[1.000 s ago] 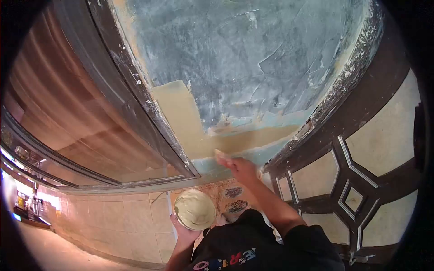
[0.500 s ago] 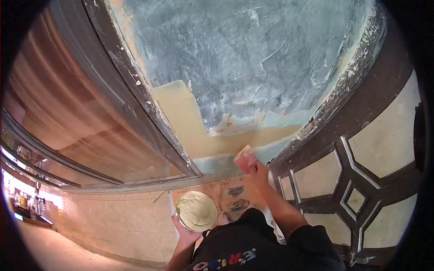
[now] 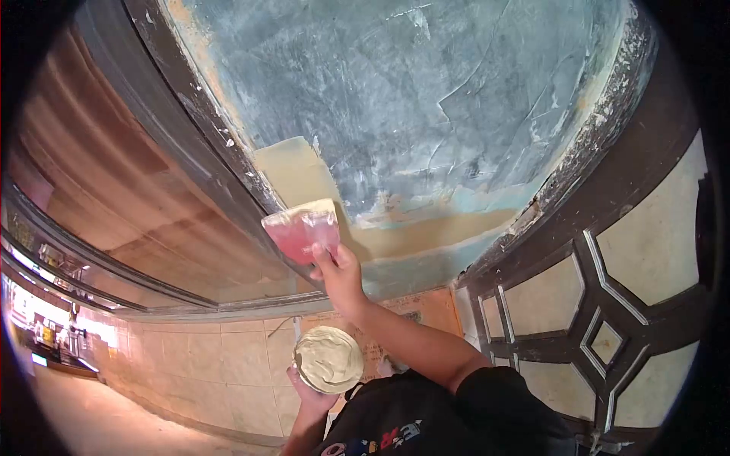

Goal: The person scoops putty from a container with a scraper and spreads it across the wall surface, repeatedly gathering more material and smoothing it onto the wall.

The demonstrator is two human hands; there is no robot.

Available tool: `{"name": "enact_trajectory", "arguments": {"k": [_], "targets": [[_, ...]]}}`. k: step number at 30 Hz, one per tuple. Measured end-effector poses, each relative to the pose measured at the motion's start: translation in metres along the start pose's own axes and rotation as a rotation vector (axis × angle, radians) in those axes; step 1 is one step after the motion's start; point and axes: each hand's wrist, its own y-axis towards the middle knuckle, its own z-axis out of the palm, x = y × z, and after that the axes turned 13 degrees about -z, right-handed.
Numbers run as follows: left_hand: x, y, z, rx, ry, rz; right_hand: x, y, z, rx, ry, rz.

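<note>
My right hand (image 3: 339,277) grips a red scraper (image 3: 306,234) with cream paste along its wide upper edge. The scraper is over the lower left of the wall, beside the dark window frame. A cream band of paste (image 3: 411,234) runs along the bottom of the blue-grey wall (image 3: 380,99) and up its left side. Below, my left hand (image 3: 312,391) holds a round tub of cream paste (image 3: 328,360) from its lower left side, near my shirt.
A dark frame with chipped paint (image 3: 205,121) and a curtained glass pane (image 3: 99,175) stand at left. On the right is a dark door with pale panels (image 3: 544,296). An orange printed sheet (image 3: 437,311) lies on the tiled floor (image 3: 247,372).
My right hand has moved left with the scraper, from the wall's bottom middle to its lower left, and the scraper's face now shows. The tub stays nearly in place.
</note>
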Motion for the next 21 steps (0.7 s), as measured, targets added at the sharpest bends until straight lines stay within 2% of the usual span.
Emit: {"name": "enact_trajectory", "arguments": {"k": [4, 6, 10, 14, 16, 17, 19, 21], "targets": [[0.002, -0.007, -0.002, 0.007, -0.019, 0.013, -0.031, 0.01, -0.015, -0.046, -0.006, 0.074], [0.003, -0.01, -0.006, -0.027, -0.03, 0.039, -0.065, 0.003, -0.05, -0.142, -0.108, 0.037], [-0.001, -0.014, -0.008, -0.05, -0.067, 0.017, -0.155, -0.045, -0.138, -0.12, -0.464, 0.263], [-0.002, -0.01, -0.01, -0.063, -0.054, 0.025, -0.136, -0.076, -0.155, -0.055, -0.533, 0.399], [-0.001, -0.01, -0.001, -0.077, 0.084, 0.069, -0.135, -0.082, -0.148, 0.046, -0.366, 0.266], [0.0, -0.007, -0.005, -0.014, -0.031, 0.016, -0.135, -0.081, -0.145, 0.045, -0.372, 0.262], [0.0, -0.004, -0.006, 0.01, -0.027, 0.0, -0.086, -0.06, -0.1, 0.018, -0.191, 0.195], [0.001, -0.001, -0.001, 0.031, -0.025, 0.001, -0.036, -0.026, -0.06, 0.051, -0.222, 0.086]]}}
